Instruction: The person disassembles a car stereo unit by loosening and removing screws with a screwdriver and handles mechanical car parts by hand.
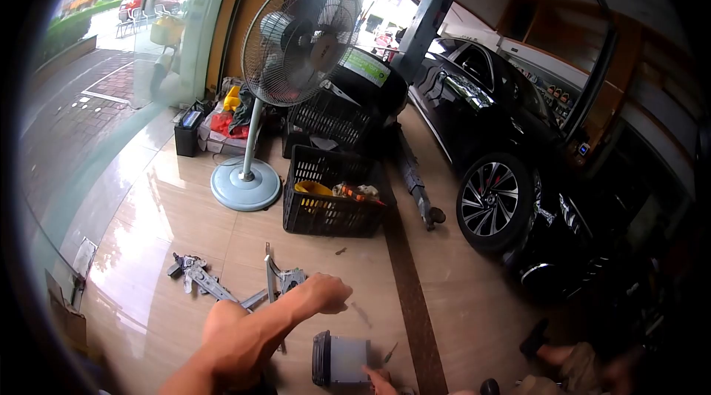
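Nearest us, our left forearm (252, 337) leads to our left hand (329, 293), curled, though we cannot tell whether around anything. Lower in view, on the floor (481, 321), sits a grey box-shaped unit (348, 360), our right hand (380, 382) at its lower-right edge, its grip unclear.

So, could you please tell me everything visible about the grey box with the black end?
The grey box has a flat, metal-looking rectangular body and a black end on the picture's left. It appears to lie flat on the tiled floor; a hand seems to touch its lower right corner with one finger.
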`<state>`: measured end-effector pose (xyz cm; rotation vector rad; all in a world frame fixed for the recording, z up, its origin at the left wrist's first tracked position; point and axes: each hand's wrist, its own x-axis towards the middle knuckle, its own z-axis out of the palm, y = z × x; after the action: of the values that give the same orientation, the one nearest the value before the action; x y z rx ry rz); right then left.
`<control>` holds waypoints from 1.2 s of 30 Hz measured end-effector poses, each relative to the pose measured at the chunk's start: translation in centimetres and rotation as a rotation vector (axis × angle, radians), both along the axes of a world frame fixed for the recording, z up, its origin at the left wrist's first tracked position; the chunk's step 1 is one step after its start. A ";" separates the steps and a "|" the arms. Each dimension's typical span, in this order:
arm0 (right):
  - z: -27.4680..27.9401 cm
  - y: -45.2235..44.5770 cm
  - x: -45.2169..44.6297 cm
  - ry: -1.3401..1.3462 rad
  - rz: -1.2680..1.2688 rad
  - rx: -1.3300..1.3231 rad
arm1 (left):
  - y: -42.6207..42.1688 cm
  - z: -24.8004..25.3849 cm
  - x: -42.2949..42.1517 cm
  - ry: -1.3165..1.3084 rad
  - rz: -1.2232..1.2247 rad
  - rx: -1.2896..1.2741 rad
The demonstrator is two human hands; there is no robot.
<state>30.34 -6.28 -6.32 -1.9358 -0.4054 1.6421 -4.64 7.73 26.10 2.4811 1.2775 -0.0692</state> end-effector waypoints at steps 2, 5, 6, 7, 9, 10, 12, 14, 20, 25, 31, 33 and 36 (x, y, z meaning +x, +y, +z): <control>0.1 -0.2 0.1 0.004 -0.002 0.003 | 0.6 -1.2 0.3 0.001 0.007 -0.020; 0.2 -0.3 0.4 0.024 -0.010 0.011 | 1.1 -6.4 1.5 -0.014 0.042 -0.011; 0.2 -0.4 0.5 0.033 -0.013 0.013 | 0.9 -9.0 2.0 -0.097 0.066 -0.064; 0.1 -0.4 0.6 0.041 -0.014 0.019 | 0.5 -12.3 2.5 -0.178 0.094 -0.117; -0.2 -0.1 0.6 0.059 -0.014 0.017 | -1.4 -18.2 3.1 -0.167 0.225 -0.213; -0.3 0.0 0.5 0.068 -0.007 0.017 | -2.5 -20.0 3.2 -0.054 0.203 -0.234; -0.8 0.2 0.5 0.084 0.003 0.007 | -5.2 -23.6 3.7 -0.170 0.395 -0.407; -1.1 0.1 0.7 0.095 0.006 -0.009 | -8.1 -24.6 5.2 -0.389 0.639 -0.551; -1.7 -0.2 1.3 0.134 0.001 -0.034 | -12.7 -31.3 12.1 -0.595 1.060 -0.558; -1.6 -0.6 1.3 0.132 -0.026 -0.067 | -11.4 -30.8 12.9 -0.916 1.274 -0.529; -0.7 -0.2 0.5 0.118 -0.051 -0.114 | -11.6 -30.9 11.7 -0.814 1.283 -0.555; -0.5 -0.3 0.4 0.108 -0.051 -0.126 | -11.9 -32.3 12.0 -0.800 1.291 -0.509; -0.4 -0.6 0.2 0.092 -0.032 -0.140 | -11.7 -32.2 9.7 -0.947 1.221 -0.604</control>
<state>30.51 -6.91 -6.71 -1.9464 -0.2273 1.7726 5.04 -4.01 -6.05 0.7323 1.6519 0.7687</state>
